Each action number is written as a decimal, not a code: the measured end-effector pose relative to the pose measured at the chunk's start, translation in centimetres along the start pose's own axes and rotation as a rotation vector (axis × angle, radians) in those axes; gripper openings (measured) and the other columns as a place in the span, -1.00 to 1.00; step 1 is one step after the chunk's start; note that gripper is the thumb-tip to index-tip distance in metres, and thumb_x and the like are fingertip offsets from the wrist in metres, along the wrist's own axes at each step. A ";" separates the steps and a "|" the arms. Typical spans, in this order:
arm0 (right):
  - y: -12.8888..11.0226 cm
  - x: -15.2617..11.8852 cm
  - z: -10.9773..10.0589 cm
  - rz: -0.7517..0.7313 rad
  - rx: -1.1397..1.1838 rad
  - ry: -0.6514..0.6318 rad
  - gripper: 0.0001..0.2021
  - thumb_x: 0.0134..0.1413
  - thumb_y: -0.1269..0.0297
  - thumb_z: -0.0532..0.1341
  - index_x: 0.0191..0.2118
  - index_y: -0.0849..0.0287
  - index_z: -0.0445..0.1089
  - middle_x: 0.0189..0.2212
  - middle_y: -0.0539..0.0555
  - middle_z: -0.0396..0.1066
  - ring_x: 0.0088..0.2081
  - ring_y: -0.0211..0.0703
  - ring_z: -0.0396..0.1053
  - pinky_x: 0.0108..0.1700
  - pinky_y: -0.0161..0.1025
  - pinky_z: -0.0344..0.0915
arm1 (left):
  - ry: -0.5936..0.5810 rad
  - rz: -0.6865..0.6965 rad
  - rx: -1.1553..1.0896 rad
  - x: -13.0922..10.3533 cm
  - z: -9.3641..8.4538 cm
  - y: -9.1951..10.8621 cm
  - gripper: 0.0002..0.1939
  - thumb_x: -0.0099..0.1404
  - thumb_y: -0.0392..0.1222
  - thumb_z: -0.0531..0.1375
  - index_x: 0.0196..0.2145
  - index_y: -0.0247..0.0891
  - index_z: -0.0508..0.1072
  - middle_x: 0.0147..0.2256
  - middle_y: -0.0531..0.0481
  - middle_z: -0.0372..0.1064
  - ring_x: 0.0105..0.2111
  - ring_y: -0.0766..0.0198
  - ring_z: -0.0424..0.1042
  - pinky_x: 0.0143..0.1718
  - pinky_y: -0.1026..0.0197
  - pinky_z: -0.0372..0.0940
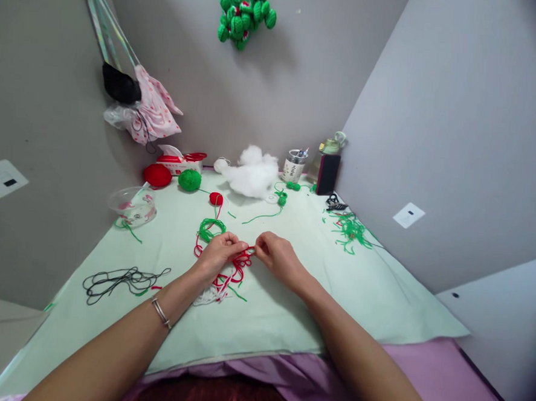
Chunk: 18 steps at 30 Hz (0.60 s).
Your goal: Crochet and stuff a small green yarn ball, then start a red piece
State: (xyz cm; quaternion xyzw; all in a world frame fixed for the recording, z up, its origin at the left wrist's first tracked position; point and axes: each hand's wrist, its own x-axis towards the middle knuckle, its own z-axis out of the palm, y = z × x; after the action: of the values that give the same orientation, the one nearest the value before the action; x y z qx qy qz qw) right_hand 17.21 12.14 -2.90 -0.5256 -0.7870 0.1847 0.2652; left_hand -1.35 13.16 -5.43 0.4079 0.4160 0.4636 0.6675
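Red yarn [236,274] lies in loose loops near the middle of the table, partly under my left hand [222,254]. That hand is closed, thumb against fingers, on a strand of it. My right hand [276,255] is just to the right, its fingertips pinching the same red yarn, with a short piece between the two hands. White yarn [212,295] lies below the red loops, beside small green snippets. A coil of green yarn [212,229] sits just beyond my left hand, and a small red ball [216,198] is behind it.
Black cord [124,282] lies left, below a clear tub [134,207]. Red [157,175] and green [190,180] yarn balls, white stuffing [251,174], a pen cup [294,166] and a dark phone-like object [327,174] stand at the back. Green scraps [354,230] lie right.
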 end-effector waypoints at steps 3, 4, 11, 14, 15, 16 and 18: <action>-0.2 -0.1 0.2 -0.008 -0.099 0.002 -0.89 0.21 0.50 0.16 -0.32 0.19 0.36 -0.35 0.07 0.45 -0.39 -0.22 0.28 -0.29 -0.28 0.13 | -0.003 -0.002 0.082 0.2 -0.1 0.1 -0.62 0.04 -0.20 0.53 -0.47 -0.28 0.36 -0.63 0.18 0.35 -0.62 0.45 0.33 -0.53 0.39 0.23; -0.3 -0.2 0.3 -0.009 -0.132 0.004 -0.89 0.22 0.50 0.16 -0.31 0.19 0.37 -0.33 0.09 0.46 -0.37 -0.21 0.29 -0.28 -0.28 0.12 | -0.013 -0.011 0.110 0.2 -0.2 0.1 -0.63 0.06 -0.21 0.52 -0.47 -0.29 0.36 -0.63 0.18 0.35 -0.62 0.44 0.33 -0.54 0.38 0.23; 0.4 0.0 0.3 0.004 -0.302 0.027 -0.87 0.26 0.52 0.13 -0.28 0.20 0.37 -0.24 0.23 0.44 -0.28 -0.06 0.31 -0.29 -0.23 0.10 | -0.039 -0.065 0.255 0.6 -1.0 0.1 -0.83 0.43 -0.15 0.26 -0.15 -0.34 0.49 -0.30 0.03 0.47 -0.42 0.34 0.46 -0.38 0.23 0.44; 0.9 0.2 -0.1 0.026 -0.320 0.064 -0.81 0.27 0.57 0.08 -0.28 0.21 0.37 -0.24 0.25 0.44 -0.25 -0.04 0.32 -0.26 -0.21 0.13 | -0.032 -0.068 0.275 0.6 -1.2 0.1 -0.79 0.44 -0.12 0.25 -0.10 -0.33 0.50 -0.22 -0.02 0.49 -0.34 0.29 0.50 -0.31 0.17 0.47; 1.0 0.3 -0.1 0.034 -0.318 0.077 -0.80 0.27 0.58 0.06 -0.28 0.21 0.37 -0.23 0.26 0.44 -0.24 -0.03 0.32 -0.25 -0.21 0.14 | -0.031 -0.064 0.272 0.5 -1.2 0.1 -0.81 0.43 -0.13 0.26 -0.13 -0.33 0.50 -0.25 -0.01 0.49 -0.36 0.30 0.49 -0.33 0.19 0.46; 1.2 0.4 -0.1 0.041 -0.313 0.089 -0.80 0.27 0.58 0.06 -0.28 0.21 0.37 -0.23 0.27 0.45 -0.23 -0.03 0.33 -0.24 -0.20 0.16 | -0.031 -0.059 0.262 0.5 -1.2 0.2 -0.83 0.41 -0.15 0.28 -0.18 -0.34 0.51 -0.30 0.01 0.49 -0.39 0.32 0.47 -0.35 0.22 0.44; 1.5 0.7 -0.2 0.051 -0.289 0.108 -0.81 0.27 0.56 0.06 -0.26 0.21 0.38 -0.21 0.26 0.47 -0.21 -0.03 0.35 -0.21 -0.19 0.20 | -0.035 -0.051 0.228 0.4 -1.1 0.3 -0.83 0.31 -0.18 0.36 -0.30 -0.35 0.52 -0.43 0.07 0.46 -0.50 0.37 0.41 -0.43 0.29 0.36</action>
State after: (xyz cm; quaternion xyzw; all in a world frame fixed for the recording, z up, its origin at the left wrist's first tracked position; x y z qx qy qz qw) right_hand 18.23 13.32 -3.42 -0.5873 -0.7762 0.0478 0.2241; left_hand -2.41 13.82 -5.59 0.4786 0.4643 0.3891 0.6356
